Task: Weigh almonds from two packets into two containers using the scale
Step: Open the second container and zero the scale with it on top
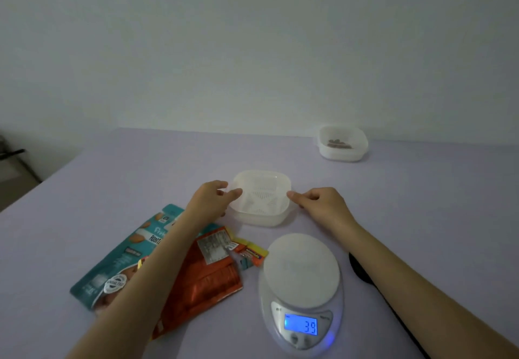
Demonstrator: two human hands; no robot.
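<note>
- The empty container [261, 219], white with a perforated insert, is just behind the scale [302, 271]. I can't tell whether it rests on the desk [421, 204] or is just clear of it.
- The left hand [213, 198] has its grip pinched on the near-left corner of the rim, thumb on top. The right hand [323, 204] has its grip pinching the right rim between thumb and forefinger.
- This looks like the start of the second weighing: the far container [341, 156], well apart at the back right, already holds almonds [338, 142].
- The scale's platform is bare, yet the display [300, 325] reads 39.
- The next move calls for a level carry onto the platform, set down centred, then zeroing.
- The teal packet [118, 260] and orange packet [207, 282] lie under the left forearm, ready for pouring.
</note>
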